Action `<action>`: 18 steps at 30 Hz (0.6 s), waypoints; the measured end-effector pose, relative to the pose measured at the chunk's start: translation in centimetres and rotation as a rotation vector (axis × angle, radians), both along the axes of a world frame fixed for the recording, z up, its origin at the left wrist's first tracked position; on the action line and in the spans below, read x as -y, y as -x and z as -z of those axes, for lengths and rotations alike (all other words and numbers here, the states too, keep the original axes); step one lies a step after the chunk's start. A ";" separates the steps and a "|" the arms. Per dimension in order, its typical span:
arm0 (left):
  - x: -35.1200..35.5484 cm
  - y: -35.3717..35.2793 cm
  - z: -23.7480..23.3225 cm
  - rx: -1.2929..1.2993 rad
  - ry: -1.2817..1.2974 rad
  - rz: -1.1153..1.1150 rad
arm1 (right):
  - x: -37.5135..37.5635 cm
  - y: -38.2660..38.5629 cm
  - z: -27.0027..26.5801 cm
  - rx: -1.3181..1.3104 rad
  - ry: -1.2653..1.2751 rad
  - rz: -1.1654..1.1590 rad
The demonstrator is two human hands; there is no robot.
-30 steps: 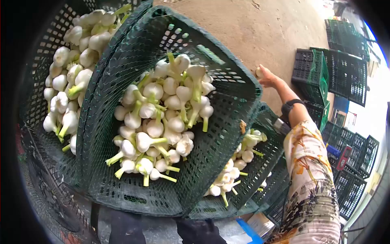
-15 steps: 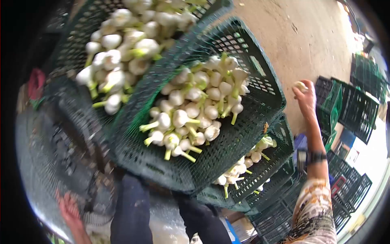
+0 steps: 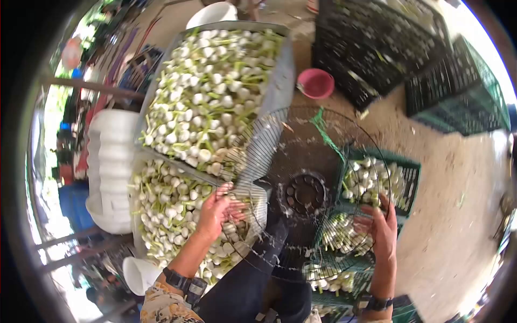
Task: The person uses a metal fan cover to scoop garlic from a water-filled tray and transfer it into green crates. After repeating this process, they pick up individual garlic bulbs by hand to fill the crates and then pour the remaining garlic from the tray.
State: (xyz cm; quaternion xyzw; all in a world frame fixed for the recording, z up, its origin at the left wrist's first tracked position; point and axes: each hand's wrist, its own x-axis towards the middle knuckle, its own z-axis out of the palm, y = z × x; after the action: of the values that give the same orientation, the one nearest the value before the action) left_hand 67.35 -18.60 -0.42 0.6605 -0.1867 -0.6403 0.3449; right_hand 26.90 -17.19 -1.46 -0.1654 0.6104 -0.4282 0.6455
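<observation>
Spreading loosely, the fingers of the left hand [image 3: 218, 212] are parted, with no bulb visible in them, at the near left edge of a round wire grille [image 3: 334, 161]. The right hand [image 3: 381, 229] is half-curled at the opposite rim; wires and blur cross its fingers, so I cannot tell whether it grasps anything. Between the hands sits the grille's dark, holed hub [image 3: 305, 194]. Garlic bulbs [image 3: 210, 97] with green stems fill a large grey-lined bin [image 3: 280, 86] beyond the left hand, and more lie in a second bin beneath that forearm. Under and beside the right hand, green crates [image 3: 412, 185] hold further garlic. Farther off, a pink bowl [image 3: 316, 84] sits near black crates [image 3: 371, 54].
</observation>
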 end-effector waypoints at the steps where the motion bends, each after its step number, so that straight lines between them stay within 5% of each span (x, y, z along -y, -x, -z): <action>1: 0.5 -1.6 -1.3 -0.011 0.020 -0.060 | 3.3 -1.6 -1.5 0.003 0.021 -0.053; 5: 6.2 -10.0 -4.1 0.059 0.114 -0.368 | 18.2 -12.3 -5.9 0.085 0.162 -0.244; 7: 7.5 -13.6 -1.8 -0.210 0.385 -0.643 | 25.5 -18.0 -5.7 0.505 0.272 -0.247; 9: 8.4 -13.0 -0.2 -0.263 0.333 -0.847 | 31.1 -23.1 -3.3 0.485 0.224 -0.339; 10: 8.8 -12.4 0.8 -0.289 0.308 -0.944 | 33.0 -25.6 -1.0 0.287 0.215 -0.445; 12: 7.5 -11.1 6.3 -0.240 -0.027 -0.672 | 35.1 -29.7 4.1 -0.075 0.148 -0.706; 16: 10.7 -7.2 10.5 -0.181 -0.167 -0.623 | 38.5 -33.6 12.8 -0.653 0.347 -1.056; 18: 12.6 -7.5 13.6 -0.163 -0.172 -0.667 | 40.2 -35.3 13.5 -0.542 0.168 -1.027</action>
State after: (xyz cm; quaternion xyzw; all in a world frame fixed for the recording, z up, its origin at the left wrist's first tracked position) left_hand 74.86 -31.20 -14.05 0.6583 0.1222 -0.5564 0.4920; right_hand 62.23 -57.38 -14.97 -0.5942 0.5593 -0.0496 0.5758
